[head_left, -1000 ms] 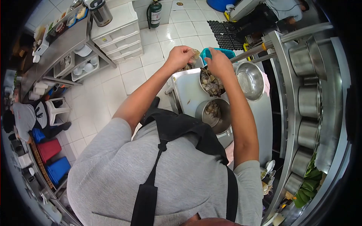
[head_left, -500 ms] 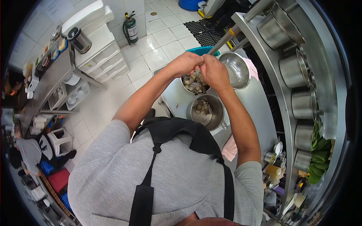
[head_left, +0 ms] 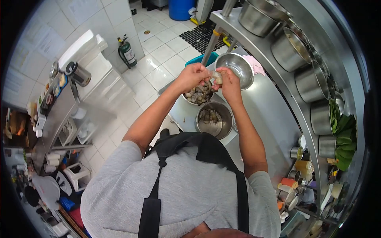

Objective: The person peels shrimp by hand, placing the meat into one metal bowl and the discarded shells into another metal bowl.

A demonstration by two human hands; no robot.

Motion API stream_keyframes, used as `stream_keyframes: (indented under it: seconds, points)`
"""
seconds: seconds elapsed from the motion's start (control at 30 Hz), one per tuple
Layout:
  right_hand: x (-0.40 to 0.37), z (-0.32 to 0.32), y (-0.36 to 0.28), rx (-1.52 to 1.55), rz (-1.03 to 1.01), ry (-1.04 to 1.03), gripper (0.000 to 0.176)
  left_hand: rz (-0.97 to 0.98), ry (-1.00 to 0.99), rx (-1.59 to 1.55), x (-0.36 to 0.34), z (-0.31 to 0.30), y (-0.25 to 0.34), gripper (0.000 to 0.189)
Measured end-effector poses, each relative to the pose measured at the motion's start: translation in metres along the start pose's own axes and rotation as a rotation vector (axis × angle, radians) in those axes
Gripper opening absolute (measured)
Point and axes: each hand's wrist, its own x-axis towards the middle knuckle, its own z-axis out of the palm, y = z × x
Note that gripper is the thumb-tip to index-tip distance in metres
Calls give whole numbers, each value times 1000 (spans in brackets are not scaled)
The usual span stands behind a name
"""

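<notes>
My right hand [head_left: 229, 82] grips a pale, partly translucent shrimp [head_left: 218, 77] between thumb and fingers. Pinched closed, my left hand [head_left: 193, 77] meets the shrimp's left end; what exactly lies between its fingertips is hard to make out. Below both hands is a bowl of grey shrimp [head_left: 199, 94], partly hidden by them. Nearer my body stands a steel pot [head_left: 227, 123] with brownish shrimp scraps [head_left: 210, 117] at its bottom. A shiny steel bowl [head_left: 247, 75] sits just beyond my right hand.
These vessels stand on a steel table [head_left: 262, 115]. Along the right runs a metal shelf [head_left: 264, 53] with several steel pots and green leaves [head_left: 346, 139]. A pink cloth [head_left: 255, 64] lies behind the steel bowl. On the left are white drawers [head_left: 105, 83] and a fire extinguisher [head_left: 127, 53]. Another person [head_left: 47, 188] is at far left.
My hands have moved slightly apart, and the pale shrimp now shows between them. The whole view has shifted as my head moved.
</notes>
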Motion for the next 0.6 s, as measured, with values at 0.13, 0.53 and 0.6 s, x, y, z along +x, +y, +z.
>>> stream_keyframes:
  seconds: [0.13,0.53,0.6]
  points:
    - [0,-15,2,87,34,39,28,-41,-86,-232,18,4,-9,15]
    - [-15,-30,0,-197,-173,116,10,-178,-197,-142,19,42,5,11]
    - [-18,-36,4,-270,-231,127,9,-200,-195,-129,15,47,6,11]
